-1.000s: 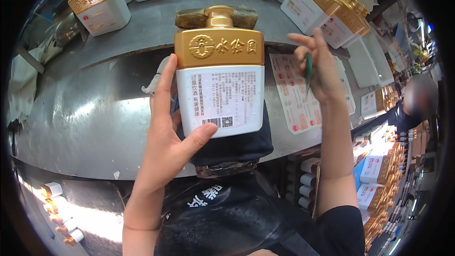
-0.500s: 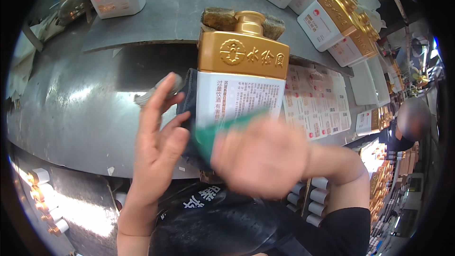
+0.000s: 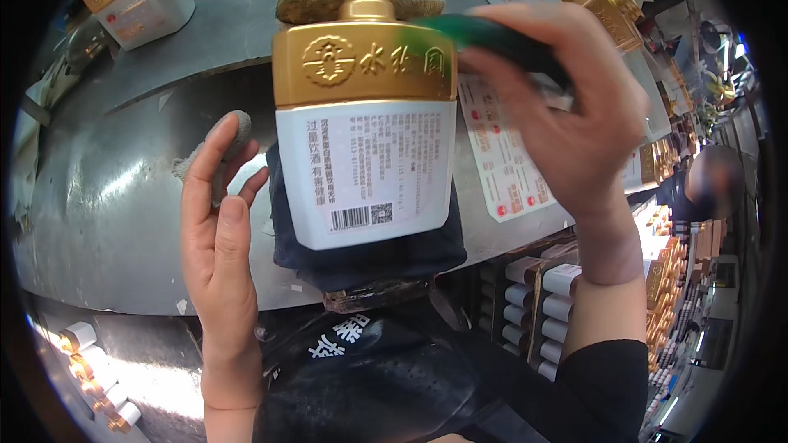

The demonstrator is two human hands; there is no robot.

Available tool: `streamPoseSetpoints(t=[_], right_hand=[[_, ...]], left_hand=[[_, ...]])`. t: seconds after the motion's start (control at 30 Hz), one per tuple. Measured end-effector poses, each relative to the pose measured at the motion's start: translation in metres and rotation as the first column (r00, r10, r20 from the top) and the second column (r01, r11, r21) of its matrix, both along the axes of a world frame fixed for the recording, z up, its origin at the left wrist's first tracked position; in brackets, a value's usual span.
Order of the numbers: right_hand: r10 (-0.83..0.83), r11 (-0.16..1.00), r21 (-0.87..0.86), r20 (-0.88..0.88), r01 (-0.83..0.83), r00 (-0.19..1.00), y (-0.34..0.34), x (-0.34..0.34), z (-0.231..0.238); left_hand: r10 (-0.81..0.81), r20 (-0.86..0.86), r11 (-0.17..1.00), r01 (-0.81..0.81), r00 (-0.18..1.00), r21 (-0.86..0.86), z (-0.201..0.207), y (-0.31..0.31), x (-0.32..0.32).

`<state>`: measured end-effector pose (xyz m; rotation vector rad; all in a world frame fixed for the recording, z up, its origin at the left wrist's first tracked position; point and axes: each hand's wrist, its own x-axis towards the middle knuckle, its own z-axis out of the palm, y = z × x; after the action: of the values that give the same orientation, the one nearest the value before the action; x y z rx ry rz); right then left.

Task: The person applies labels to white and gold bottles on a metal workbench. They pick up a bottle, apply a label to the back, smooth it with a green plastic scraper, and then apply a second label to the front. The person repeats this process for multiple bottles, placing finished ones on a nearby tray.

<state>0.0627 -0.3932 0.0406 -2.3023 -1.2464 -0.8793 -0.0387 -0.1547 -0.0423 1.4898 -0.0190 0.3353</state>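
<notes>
A flat-sided bottle (image 3: 287, 172), white below with a gold shoulder and neck, lies with its neck pointing away from me. A printed label with a barcode covers its upper face. Under its near end is a dark folded cloth (image 3: 377, 258), and a worn brown block (image 3: 308, 4) sits behind the neck. My right hand (image 3: 583, 98) is closed around a green and dark scraper (image 3: 509, 41), blurred, by the right side of the gold shoulder. Left of the bottle my left hand (image 3: 220, 221) is open, fingers spread, not touching it. Grey fabric (image 3: 236, 125) covers some of its fingertips.
A sheet of printed labels (image 3: 513, 189) lies right of the bottle on the metal table (image 3: 107, 238). More white and gold bottles (image 3: 139, 0) stand along the back. Several more are stacked low at the right, where another person (image 3: 710, 180) is visible.
My right hand and the scraper have moved from the label's lower part up and right toward the gold shoulder. The label is now uncovered. My left hand sits lower and further left in view.
</notes>
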Motion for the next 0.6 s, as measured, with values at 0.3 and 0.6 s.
streamPoseSetpoints(t=[0.3,0.6], right_hand=[[-0.122,0.983,0.127,-0.089,0.132,0.989,0.017,-0.053,-0.009],[0.239,0.971,0.010,0.047,-0.240,0.970,0.041,-0.001,-0.014]], left_hand=[[-0.015,0.099,0.849,-0.040,0.995,0.527,0.010,-0.026,0.027],[0.043,0.076,0.994,-0.050,0.996,0.093,-0.005,0.001,0.023]])
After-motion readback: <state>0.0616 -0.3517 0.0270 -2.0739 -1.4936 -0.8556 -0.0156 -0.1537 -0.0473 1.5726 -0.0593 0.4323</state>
